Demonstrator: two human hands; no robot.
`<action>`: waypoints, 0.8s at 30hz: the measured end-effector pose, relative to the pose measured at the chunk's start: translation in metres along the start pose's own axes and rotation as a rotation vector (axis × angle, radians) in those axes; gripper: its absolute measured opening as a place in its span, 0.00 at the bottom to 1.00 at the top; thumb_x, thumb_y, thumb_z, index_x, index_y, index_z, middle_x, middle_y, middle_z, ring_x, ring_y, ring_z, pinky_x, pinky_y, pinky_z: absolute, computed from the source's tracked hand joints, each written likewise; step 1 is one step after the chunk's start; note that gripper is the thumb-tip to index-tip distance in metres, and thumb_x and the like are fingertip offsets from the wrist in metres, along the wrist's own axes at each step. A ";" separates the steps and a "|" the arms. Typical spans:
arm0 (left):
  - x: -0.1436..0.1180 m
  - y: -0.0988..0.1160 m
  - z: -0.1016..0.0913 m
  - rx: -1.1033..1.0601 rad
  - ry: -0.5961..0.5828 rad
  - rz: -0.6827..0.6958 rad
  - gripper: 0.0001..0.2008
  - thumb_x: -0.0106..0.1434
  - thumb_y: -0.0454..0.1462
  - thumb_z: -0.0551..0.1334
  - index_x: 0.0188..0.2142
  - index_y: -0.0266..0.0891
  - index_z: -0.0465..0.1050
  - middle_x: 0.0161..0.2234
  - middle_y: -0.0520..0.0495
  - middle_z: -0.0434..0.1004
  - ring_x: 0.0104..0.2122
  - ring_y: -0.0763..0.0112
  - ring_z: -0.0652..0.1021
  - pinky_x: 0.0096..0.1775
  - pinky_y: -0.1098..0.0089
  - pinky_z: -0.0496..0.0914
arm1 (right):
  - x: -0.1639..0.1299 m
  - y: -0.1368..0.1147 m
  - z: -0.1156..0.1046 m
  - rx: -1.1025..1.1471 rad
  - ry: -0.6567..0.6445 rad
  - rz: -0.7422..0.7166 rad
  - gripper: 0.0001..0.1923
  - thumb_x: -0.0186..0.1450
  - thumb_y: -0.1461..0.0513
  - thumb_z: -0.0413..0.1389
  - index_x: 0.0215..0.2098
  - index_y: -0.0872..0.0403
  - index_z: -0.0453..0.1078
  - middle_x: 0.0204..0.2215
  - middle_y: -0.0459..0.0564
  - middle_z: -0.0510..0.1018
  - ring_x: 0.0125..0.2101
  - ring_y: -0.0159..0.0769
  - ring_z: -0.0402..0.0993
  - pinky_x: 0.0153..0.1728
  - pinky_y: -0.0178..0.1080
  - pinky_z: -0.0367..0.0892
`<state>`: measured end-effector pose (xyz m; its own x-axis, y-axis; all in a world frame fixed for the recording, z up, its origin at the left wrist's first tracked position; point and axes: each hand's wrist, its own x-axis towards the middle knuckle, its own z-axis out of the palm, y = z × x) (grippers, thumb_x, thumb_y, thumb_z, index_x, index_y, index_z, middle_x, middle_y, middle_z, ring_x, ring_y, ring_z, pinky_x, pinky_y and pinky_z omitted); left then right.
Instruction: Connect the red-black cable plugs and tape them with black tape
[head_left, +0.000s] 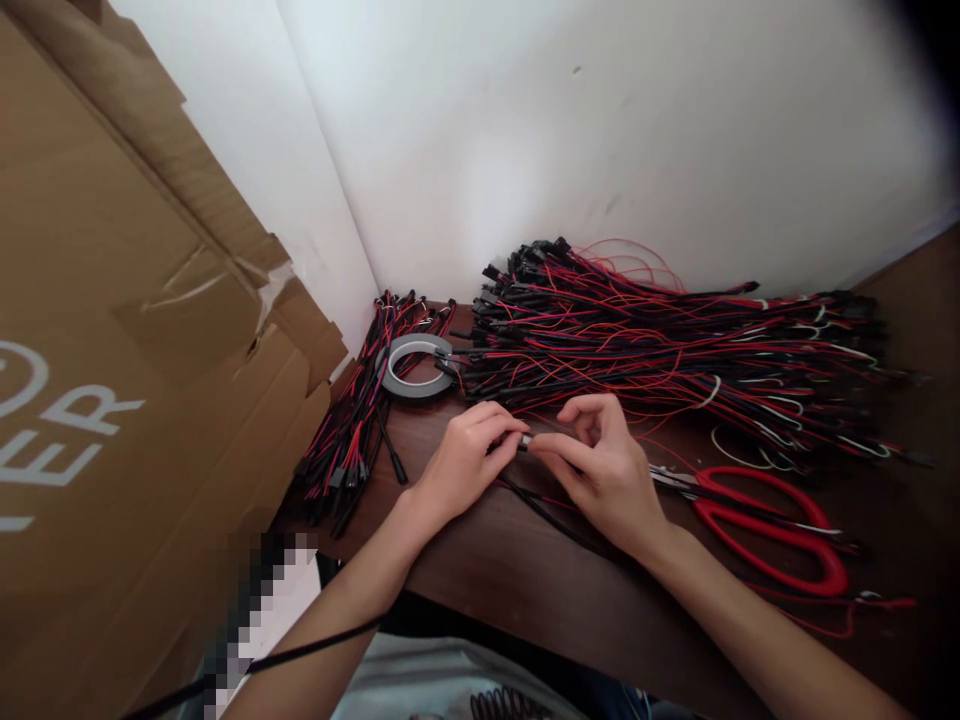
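Cable (pixel 555 520) — pinched between left hand (pixel 465 455), right hand (pixel 600 470).

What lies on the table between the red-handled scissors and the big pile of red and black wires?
In the head view, loose white wire loops on dark wooden table.

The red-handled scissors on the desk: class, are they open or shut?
Shut. The red-handled scissors lie flat on the desk: both handle loops sit side by side, and the blades meet beside the right hand.
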<state>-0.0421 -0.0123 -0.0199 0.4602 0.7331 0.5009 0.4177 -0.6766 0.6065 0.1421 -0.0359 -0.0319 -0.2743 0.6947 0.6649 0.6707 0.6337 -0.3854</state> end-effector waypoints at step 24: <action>0.000 0.002 0.006 0.026 0.053 0.040 0.07 0.66 0.30 0.59 0.39 0.34 0.76 0.36 0.44 0.78 0.34 0.71 0.77 0.37 0.72 0.72 | 0.005 -0.001 0.003 0.140 -0.002 0.126 0.03 0.68 0.65 0.55 0.35 0.53 0.68 0.32 0.48 0.72 0.33 0.36 0.69 0.36 0.39 0.64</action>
<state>-0.0367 -0.0143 -0.0223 0.4347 0.7079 0.5567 0.4205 -0.7062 0.5697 0.1379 -0.0318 -0.0304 -0.1952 0.7722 0.6046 0.5974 0.5825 -0.5512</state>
